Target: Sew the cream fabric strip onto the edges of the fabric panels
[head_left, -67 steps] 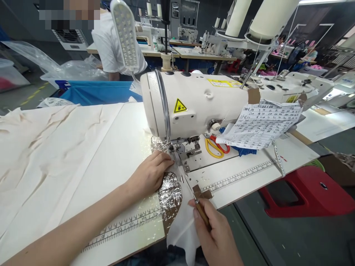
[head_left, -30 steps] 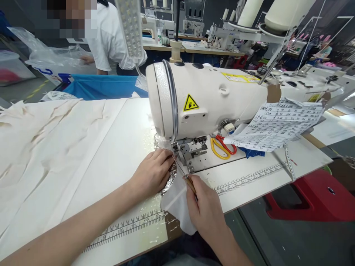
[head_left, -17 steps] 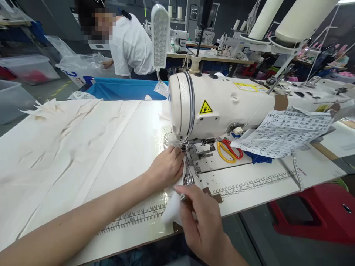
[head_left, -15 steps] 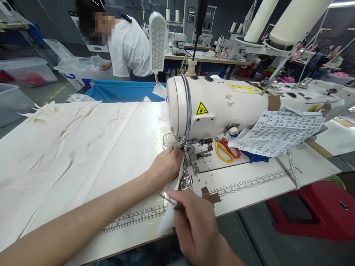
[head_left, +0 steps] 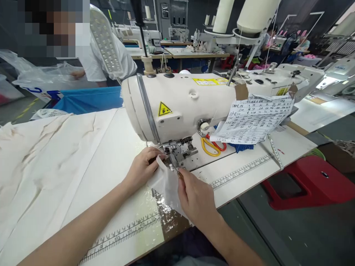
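A white sewing machine (head_left: 183, 105) stands on the pale table (head_left: 111, 155). My left hand (head_left: 142, 166) pinches the upper edge of a small white fabric piece (head_left: 165, 183) just left of the presser foot (head_left: 174, 155). My right hand (head_left: 195, 197) lies on the fabric's right side, fingers closed on a thin wooden-handled tool (head_left: 179, 173) whose metal tip points at the presser foot. Most of the handle is hidden inside the hand.
Yellow and red scissors (head_left: 212, 146) lie behind the needle area under a taped paper chart (head_left: 255, 118). Cream fabric (head_left: 41, 155) covers the table's left. A red stool (head_left: 307, 183) stands at right. A person in white bends over a blue bin (head_left: 88, 99) behind.
My right hand went from the table's front edge up to the presser foot with the tool. The fabric piece was lifted and bunched there. The camera view swung sideways.
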{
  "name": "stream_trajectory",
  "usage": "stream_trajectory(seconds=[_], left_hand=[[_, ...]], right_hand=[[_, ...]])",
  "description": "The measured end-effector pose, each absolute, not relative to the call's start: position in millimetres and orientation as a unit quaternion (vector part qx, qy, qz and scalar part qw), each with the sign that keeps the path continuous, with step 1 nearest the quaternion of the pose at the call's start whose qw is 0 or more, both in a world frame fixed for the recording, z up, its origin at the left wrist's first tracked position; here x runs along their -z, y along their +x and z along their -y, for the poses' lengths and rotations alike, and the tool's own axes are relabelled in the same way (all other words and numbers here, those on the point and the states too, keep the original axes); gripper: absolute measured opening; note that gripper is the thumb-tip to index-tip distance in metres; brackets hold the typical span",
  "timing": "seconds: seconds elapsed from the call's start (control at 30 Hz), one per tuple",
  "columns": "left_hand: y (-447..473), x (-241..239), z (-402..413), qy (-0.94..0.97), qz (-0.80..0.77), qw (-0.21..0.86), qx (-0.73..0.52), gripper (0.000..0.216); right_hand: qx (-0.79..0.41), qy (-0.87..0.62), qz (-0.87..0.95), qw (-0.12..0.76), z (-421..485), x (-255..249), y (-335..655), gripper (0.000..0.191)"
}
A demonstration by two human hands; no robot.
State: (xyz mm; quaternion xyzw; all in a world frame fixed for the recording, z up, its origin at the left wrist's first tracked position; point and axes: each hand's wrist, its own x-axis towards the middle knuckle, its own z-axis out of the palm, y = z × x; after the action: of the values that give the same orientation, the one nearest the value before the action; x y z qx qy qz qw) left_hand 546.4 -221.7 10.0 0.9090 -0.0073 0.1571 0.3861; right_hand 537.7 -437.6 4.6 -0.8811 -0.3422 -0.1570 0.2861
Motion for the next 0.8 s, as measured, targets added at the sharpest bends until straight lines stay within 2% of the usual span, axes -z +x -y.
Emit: stream_trajectory(seconds=[0.8], left_hand=[[550.0, -10.3, 219.0, 0.915, 0.035, 0.374, -0.151, 0.029]], right_hand=[[0.114, -0.892, 0.349, 0.263, 428.9, -5.8, 542.2, 0.029]])
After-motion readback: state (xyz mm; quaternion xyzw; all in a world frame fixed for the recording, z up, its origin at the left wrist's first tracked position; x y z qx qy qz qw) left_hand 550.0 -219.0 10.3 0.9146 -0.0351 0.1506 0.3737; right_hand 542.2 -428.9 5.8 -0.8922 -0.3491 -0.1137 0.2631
